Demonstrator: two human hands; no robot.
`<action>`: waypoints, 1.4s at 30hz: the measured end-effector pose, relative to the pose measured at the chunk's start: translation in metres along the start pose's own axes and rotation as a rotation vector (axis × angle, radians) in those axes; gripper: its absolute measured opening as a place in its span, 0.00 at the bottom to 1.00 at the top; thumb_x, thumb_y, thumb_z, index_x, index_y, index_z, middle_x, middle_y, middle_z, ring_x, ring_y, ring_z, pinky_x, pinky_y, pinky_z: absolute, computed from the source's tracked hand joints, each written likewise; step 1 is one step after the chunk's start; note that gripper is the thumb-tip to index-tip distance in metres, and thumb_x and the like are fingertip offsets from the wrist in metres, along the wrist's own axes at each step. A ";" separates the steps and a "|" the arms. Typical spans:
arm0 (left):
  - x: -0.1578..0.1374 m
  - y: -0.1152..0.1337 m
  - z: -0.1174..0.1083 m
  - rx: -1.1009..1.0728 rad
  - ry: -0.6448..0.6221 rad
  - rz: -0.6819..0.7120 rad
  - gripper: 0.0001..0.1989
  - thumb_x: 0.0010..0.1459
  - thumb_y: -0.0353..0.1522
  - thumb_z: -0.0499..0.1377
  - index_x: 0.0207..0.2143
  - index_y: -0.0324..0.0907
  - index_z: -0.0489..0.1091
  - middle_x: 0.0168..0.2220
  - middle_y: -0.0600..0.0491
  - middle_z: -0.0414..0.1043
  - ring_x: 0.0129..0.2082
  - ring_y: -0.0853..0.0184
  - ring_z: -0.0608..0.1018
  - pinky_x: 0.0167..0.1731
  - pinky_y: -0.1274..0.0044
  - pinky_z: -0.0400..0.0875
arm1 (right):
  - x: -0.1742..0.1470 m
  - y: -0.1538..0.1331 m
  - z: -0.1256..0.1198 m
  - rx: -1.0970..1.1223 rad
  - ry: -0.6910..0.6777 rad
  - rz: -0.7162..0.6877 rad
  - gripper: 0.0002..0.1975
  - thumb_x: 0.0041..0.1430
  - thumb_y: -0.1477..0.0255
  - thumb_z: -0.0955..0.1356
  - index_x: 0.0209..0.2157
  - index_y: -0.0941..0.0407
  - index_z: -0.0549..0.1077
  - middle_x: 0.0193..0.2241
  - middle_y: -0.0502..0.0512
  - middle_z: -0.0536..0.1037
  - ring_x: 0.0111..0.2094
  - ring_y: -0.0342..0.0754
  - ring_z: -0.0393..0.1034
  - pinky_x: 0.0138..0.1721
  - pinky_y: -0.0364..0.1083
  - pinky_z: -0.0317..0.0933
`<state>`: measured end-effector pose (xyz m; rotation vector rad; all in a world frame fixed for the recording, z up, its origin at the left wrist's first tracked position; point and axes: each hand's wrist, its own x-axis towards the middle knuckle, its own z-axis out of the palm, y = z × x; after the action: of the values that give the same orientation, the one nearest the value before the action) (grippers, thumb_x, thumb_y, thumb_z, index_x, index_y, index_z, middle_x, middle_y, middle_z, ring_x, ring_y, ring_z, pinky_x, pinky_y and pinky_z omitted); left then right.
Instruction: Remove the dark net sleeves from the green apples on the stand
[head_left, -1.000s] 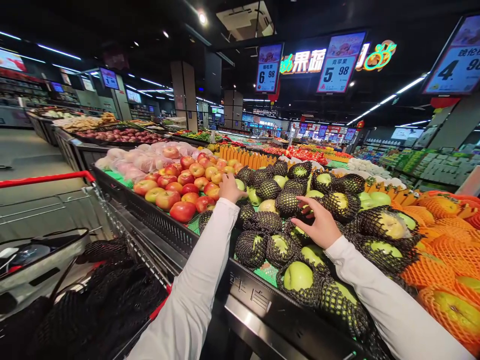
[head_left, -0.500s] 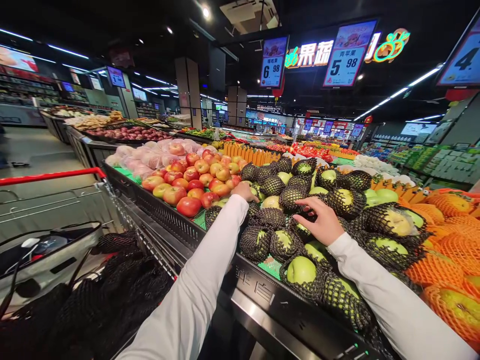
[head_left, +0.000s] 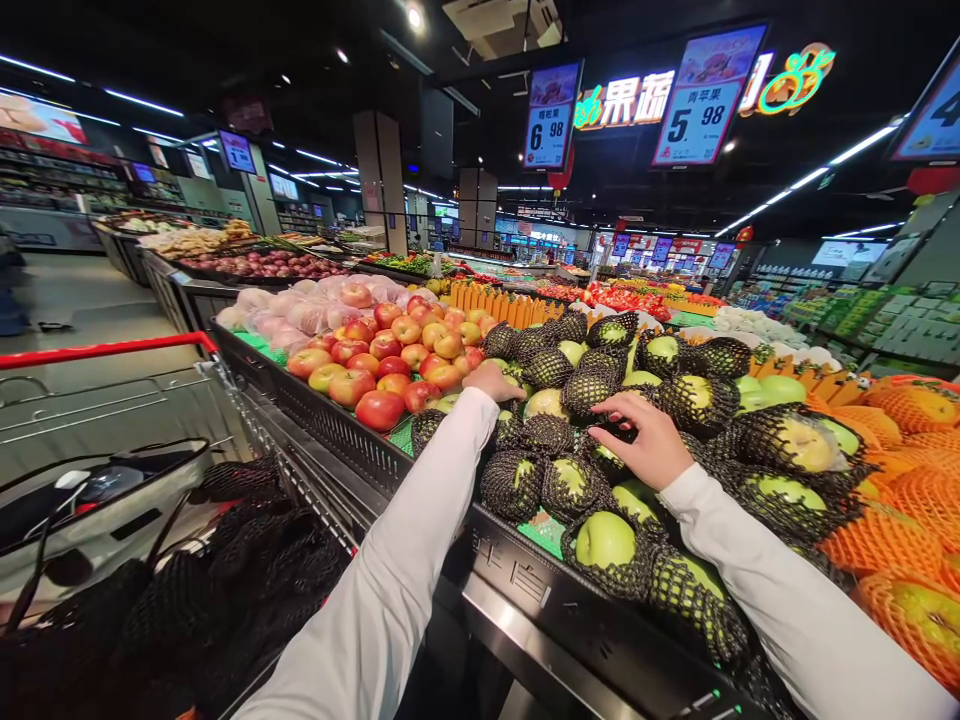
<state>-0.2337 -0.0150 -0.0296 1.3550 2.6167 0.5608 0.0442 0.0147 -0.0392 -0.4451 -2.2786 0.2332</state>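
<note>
Green apples, most in black foam nets, fill the near part of a black display bin. Over their left side lies my left hand, next to the red apples. Its visible finger stretches toward the netted green apples; the other fingers are mostly hidden, and I cannot tell whether it touches the fruit. My right hand is open above the middle of the pile, thumb and fingers apart. Just left of its fingertips sits a netted apple, and nothing is held in this hand.
Red apples and bagged fruit lie left. Orange-netted fruit is at right, behind an orange divider. A shopping cart with a red handle holds a bag and black netting. Price signs hang above.
The view has shifted slightly, so the scene sits a little further right. Both hands keep nearly the same place over the green apples.
</note>
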 end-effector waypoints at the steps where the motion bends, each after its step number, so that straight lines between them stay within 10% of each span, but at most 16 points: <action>1: 0.000 0.000 0.001 -0.006 0.023 -0.003 0.46 0.43 0.51 0.67 0.59 0.35 0.60 0.61 0.34 0.65 0.59 0.49 0.71 0.54 0.68 0.68 | 0.000 0.000 0.000 0.002 0.001 0.000 0.11 0.57 0.66 0.71 0.42 0.53 0.78 0.40 0.56 0.78 0.34 0.49 0.73 0.34 0.50 0.71; 12: 0.007 0.006 0.009 0.021 -0.196 0.147 0.45 0.44 0.45 0.71 0.58 0.30 0.61 0.57 0.35 0.70 0.56 0.53 0.75 0.52 0.75 0.69 | 0.002 -0.002 0.000 0.000 -0.023 -0.011 0.10 0.58 0.66 0.71 0.41 0.54 0.78 0.39 0.57 0.78 0.36 0.50 0.73 0.35 0.50 0.70; 18: -0.031 -0.010 -0.013 0.062 -0.007 0.235 0.31 0.63 0.47 0.54 0.60 0.33 0.60 0.63 0.33 0.61 0.61 0.49 0.69 0.58 0.68 0.64 | 0.003 -0.004 -0.001 0.000 -0.014 -0.009 0.10 0.58 0.65 0.70 0.40 0.54 0.78 0.39 0.57 0.79 0.37 0.51 0.73 0.36 0.51 0.71; 22: -0.063 -0.040 -0.022 0.113 -0.024 0.312 0.20 0.60 0.36 0.56 0.51 0.36 0.70 0.55 0.39 0.72 0.56 0.52 0.74 0.56 0.69 0.66 | 0.003 -0.004 0.000 0.017 -0.029 -0.019 0.10 0.58 0.64 0.70 0.39 0.53 0.78 0.40 0.57 0.79 0.36 0.51 0.74 0.36 0.51 0.71; 28: -0.081 -0.057 -0.004 0.154 -0.110 0.463 0.34 0.46 0.36 0.66 0.56 0.36 0.65 0.55 0.39 0.72 0.56 0.49 0.73 0.57 0.68 0.66 | 0.003 -0.005 0.002 0.018 -0.025 -0.031 0.09 0.58 0.65 0.70 0.39 0.53 0.78 0.40 0.57 0.79 0.38 0.51 0.74 0.37 0.52 0.71; 42: -0.105 -0.064 0.027 0.166 0.225 0.602 0.31 0.49 0.28 0.65 0.56 0.38 0.59 0.54 0.40 0.66 0.52 0.52 0.72 0.51 0.65 0.69 | 0.004 -0.004 0.001 0.026 -0.038 -0.020 0.10 0.58 0.64 0.70 0.39 0.53 0.78 0.39 0.57 0.79 0.36 0.51 0.74 0.36 0.51 0.71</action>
<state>-0.2129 -0.1261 -0.0840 2.2776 2.4290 0.6006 0.0399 0.0122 -0.0362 -0.4074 -2.3137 0.2632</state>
